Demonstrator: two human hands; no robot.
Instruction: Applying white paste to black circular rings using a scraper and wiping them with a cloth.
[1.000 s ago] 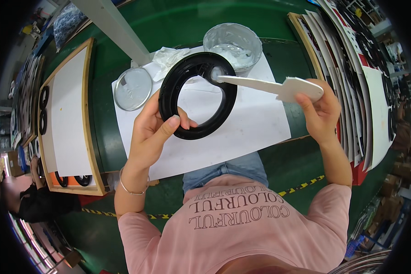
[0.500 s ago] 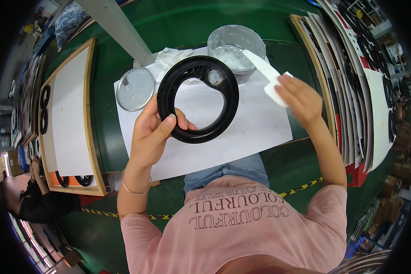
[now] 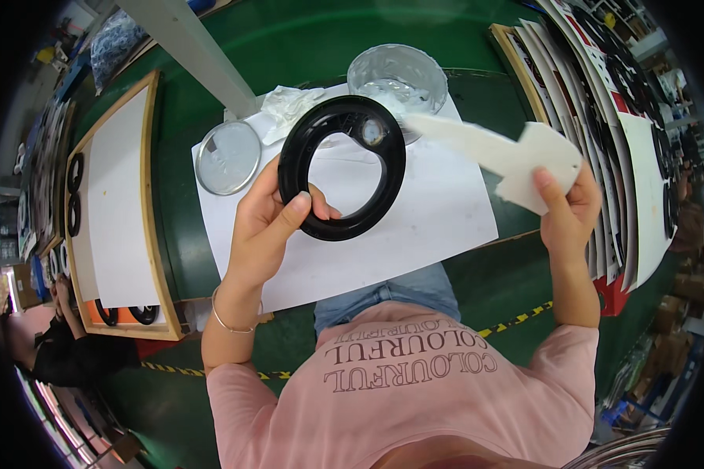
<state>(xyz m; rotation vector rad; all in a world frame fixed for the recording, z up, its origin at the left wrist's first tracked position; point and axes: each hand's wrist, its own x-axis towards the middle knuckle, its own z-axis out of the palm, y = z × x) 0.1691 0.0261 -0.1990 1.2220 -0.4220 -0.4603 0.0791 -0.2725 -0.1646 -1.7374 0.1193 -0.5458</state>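
Observation:
My left hand [image 3: 270, 223] grips a black ring-shaped part [image 3: 396, 172] by its lower left rim, thumb on top and fingertips through the opening. A small round spot with whitish stuff [image 3: 373, 131] shows at the ring's upper right. In my right hand [image 3: 569, 215] is a white flat spatula [image 3: 541, 160], pinched at its broad end. Its narrow, blurred tip points left, close to the ring's right edge and in front of a clear tub [image 3: 357, 82]. White paste [image 3: 405, 94] lies inside that tub; whether the tip touches the ring I cannot tell.
Under the ring lies a white sheet [image 3: 430, 215] on a green table. A round clear lid [image 3: 228, 159] and crumpled white tissue [image 3: 288, 108] are on its left. Wood-framed trays with boards flank both sides [image 3: 150, 211]. A grey post [image 3: 203, 59] rises behind; a person [image 3: 62, 352] is at far left.
My right hand has moved right and a little down, turning the spatula so its broad face shows. The ring has shifted only slightly, still in my left hand.

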